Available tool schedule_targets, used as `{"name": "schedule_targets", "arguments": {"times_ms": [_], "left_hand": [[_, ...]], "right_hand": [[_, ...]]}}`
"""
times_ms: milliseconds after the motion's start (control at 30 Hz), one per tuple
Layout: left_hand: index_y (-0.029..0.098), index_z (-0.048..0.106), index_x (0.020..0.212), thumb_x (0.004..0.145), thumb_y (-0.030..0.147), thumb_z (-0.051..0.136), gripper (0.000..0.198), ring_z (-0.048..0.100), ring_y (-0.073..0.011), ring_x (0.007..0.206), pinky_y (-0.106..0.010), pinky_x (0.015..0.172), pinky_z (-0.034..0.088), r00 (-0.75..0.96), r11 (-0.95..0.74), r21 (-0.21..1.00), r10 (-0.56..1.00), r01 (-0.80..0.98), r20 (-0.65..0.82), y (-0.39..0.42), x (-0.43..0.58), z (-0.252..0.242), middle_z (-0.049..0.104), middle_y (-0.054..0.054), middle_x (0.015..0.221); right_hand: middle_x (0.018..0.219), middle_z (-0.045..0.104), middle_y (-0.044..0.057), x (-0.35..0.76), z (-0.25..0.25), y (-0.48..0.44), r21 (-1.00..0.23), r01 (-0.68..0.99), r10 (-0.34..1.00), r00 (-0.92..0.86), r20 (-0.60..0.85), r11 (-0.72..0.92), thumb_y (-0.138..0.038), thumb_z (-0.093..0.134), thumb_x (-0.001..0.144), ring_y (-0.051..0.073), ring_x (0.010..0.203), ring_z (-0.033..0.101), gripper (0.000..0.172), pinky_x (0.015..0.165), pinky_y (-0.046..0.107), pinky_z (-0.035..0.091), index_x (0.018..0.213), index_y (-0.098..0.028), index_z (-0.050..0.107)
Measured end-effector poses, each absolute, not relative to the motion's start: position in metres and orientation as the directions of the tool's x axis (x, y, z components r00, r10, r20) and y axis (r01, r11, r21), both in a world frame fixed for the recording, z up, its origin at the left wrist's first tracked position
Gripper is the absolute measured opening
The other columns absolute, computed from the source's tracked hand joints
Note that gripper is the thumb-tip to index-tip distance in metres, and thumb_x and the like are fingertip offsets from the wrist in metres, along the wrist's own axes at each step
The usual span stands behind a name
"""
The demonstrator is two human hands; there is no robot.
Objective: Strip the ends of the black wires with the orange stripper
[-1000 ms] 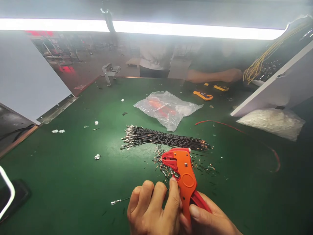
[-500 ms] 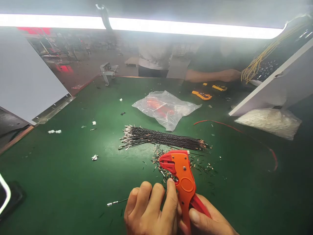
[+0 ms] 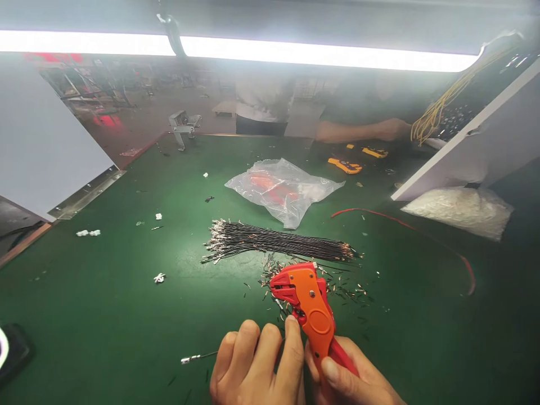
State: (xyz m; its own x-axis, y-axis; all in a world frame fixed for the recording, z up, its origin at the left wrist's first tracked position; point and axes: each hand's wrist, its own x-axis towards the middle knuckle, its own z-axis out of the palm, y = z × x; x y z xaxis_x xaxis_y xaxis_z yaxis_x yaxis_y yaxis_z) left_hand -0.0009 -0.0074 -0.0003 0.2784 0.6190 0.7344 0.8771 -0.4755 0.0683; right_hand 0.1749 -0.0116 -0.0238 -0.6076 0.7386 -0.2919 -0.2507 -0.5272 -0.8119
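Note:
My right hand (image 3: 356, 374) grips an orange and red wire stripper (image 3: 319, 319) by its handles, with the red jaws pointing left. Just left of the tool, my left hand (image 3: 259, 363) is closed with its back to me, its index fingertip at the tool's cutter notch. A thin black wire (image 3: 207, 355) with a silver crimp terminal at its end sticks out left from under that hand; its other end is hidden. Beyond the tool lies a bundle of black wires (image 3: 282, 239), silver terminals on the left and bare copper on the right.
Cut wire scraps (image 3: 346, 289) litter the green table (image 3: 105, 315). A clear plastic bag (image 3: 287, 191) with red contents lies behind the bundle. Yellow tools (image 3: 345, 166), a red wire (image 3: 379, 212) and a bag of pale pieces (image 3: 459, 211) are farther right. Across the table, a person's arm (image 3: 358, 130) shows.
The wire stripper's head tilts slightly more to the left, and a red part now shows along its right edge. Both hands keep their holds; the whole view has shifted slightly.

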Motion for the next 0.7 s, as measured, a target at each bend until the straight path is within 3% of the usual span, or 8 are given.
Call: {"name": "schedule_targets", "arguments": {"times_ms": [233, 433, 600, 700], "left_hand": [[0.013, 0.069, 0.098, 0.081, 0.006, 0.069, 0.018, 0.053, -0.0207, 0.072, -0.032, 0.063, 0.033, 0.273, -0.508, 0.104, 0.611, 0.855, 0.743, -0.0086, 0.0028, -0.0005, 0.068, -0.002, 0.063], [0.014, 0.068, 0.097, 0.083, 0.007, 0.067, 0.015, 0.052, -0.0211, 0.071, -0.032, 0.063, 0.033, 0.261, -0.507, 0.107, 0.601, 0.855, 0.756, -0.0069, 0.0053, -0.0038, 0.067, -0.002, 0.062], [0.014, 0.067, 0.099, 0.083, 0.008, 0.067, 0.017, 0.050, -0.0202, 0.068, -0.031, 0.062, 0.035, 0.287, -0.520, 0.091, 0.599, 0.849, 0.748, -0.0040, 0.0012, -0.0044, 0.062, -0.001, 0.059], [0.015, 0.067, 0.101, 0.082, 0.007, 0.067, 0.020, 0.049, -0.0197, 0.068, -0.031, 0.062, 0.035, 0.292, -0.527, 0.095, 0.603, 0.845, 0.743, -0.0027, -0.0003, -0.0033, 0.061, -0.001, 0.059]], "right_hand": [[0.058, 0.044, -0.006, 0.1762, -0.0252, -0.0131, -0.819, -0.253, 0.762, -0.572, -0.303, -0.515, -0.073, 0.066, 0.082, 0.008, 0.049, 0.036, 0.055, 0.049, 0.023, 0.030, 0.079, -0.019, 0.053], [0.058, 0.040, -0.007, 0.1804, -0.0287, -0.0163, -0.818, -0.250, 0.772, -0.549, -0.320, -0.517, -0.073, 0.067, 0.081, 0.008, 0.051, 0.031, 0.056, 0.054, 0.025, 0.029, 0.077, -0.019, 0.052], [0.072, 0.054, 0.001, 0.1790, -0.0264, -0.0154, -0.765, -0.330, 0.743, -0.611, -0.274, -0.554, -0.071, 0.067, 0.080, 0.010, 0.059, 0.042, 0.056, 0.057, 0.026, 0.028, 0.087, -0.017, 0.055], [0.079, 0.054, 0.002, 0.1796, -0.0246, -0.0154, -0.704, -0.388, 0.716, -0.654, -0.244, -0.595, -0.067, 0.069, 0.080, 0.012, 0.065, 0.045, 0.053, 0.060, 0.025, 0.030, 0.091, -0.017, 0.055]]}}
